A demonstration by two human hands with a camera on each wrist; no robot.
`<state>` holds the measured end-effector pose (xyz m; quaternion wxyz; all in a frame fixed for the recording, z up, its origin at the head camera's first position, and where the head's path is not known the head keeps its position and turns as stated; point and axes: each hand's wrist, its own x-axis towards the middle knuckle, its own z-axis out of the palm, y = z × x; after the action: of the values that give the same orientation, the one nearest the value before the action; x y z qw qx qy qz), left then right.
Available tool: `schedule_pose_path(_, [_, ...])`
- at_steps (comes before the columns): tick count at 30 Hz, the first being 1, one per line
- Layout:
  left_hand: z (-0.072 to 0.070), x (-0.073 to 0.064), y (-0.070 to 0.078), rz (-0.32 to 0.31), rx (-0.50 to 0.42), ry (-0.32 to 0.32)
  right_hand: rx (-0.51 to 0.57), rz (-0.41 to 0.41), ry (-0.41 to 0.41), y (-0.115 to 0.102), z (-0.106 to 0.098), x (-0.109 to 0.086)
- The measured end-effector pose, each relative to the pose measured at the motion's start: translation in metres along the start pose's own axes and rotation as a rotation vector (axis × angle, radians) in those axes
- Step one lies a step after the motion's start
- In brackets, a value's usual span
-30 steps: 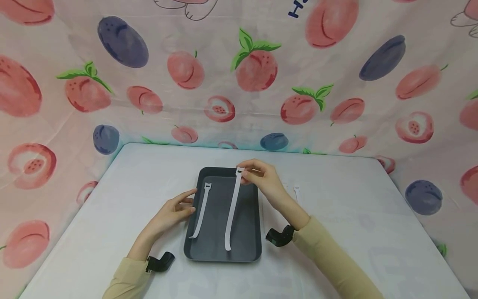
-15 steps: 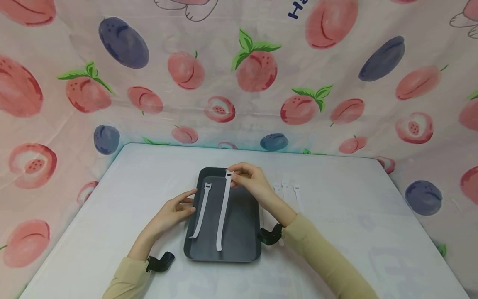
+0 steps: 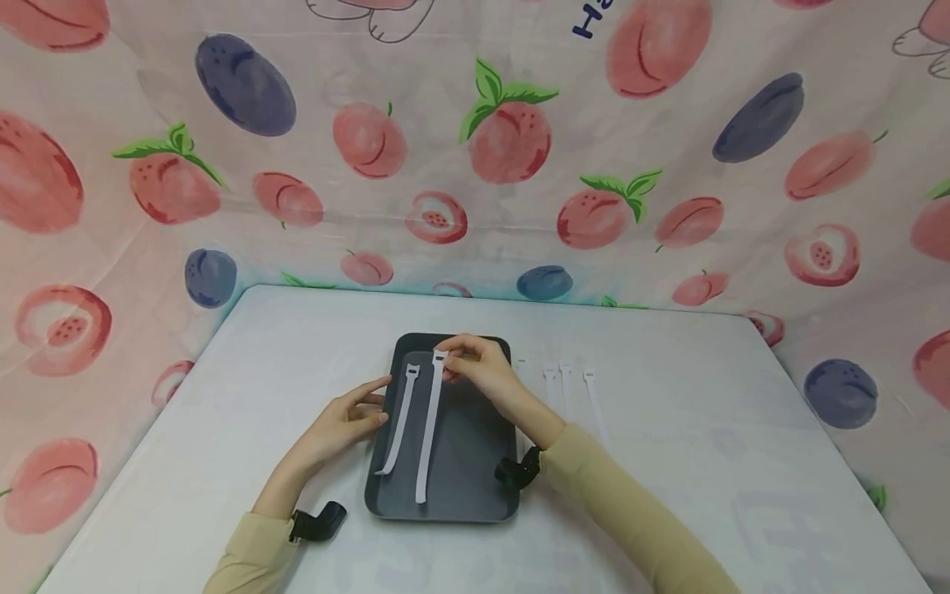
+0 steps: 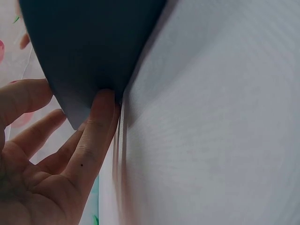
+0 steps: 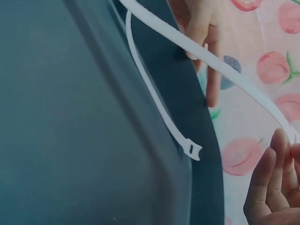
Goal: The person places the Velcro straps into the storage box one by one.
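A dark grey tray (image 3: 467,478) lies on the white table. My right hand (image 3: 486,371) pinches a white hook-and-loop cable tie (image 3: 428,437) by its slotted head, above the tray. The tie's strap hangs down toward the near end; whether its tip touches the tray floor I cannot tell. To its left, a second white cable tie (image 3: 405,421) lies along the tray's left side, its slotted head (image 5: 192,149) showing in the right wrist view. My left hand (image 3: 345,422) touches the tray's left wall from outside, fingers extended; in the left wrist view, fingertips (image 4: 104,101) rest against that wall.
Several more white cable ties (image 3: 566,388) lie on the table right of the tray, partly hidden behind the right forearm. A fruit-patterned cloth (image 3: 445,148) hangs behind the table (image 3: 705,437). Black wrist cameras (image 3: 319,521) sit on both wrists.
My right hand has moved left and slightly nearer over the tray, carrying the cable tie close beside the lying one. More ties on the right have come into sight. The left hand has stayed put.
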<state>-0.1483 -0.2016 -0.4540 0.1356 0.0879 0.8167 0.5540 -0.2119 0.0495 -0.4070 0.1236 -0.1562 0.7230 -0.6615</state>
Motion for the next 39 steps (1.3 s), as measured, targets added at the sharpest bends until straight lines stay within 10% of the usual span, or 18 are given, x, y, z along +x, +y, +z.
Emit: schedule_pose_path(39, [0.0, 0.0, 0.001, -0.013, -0.005, -0.001, -0.14, 0.163, 0.071, 0.034, 0.02, 0.037])
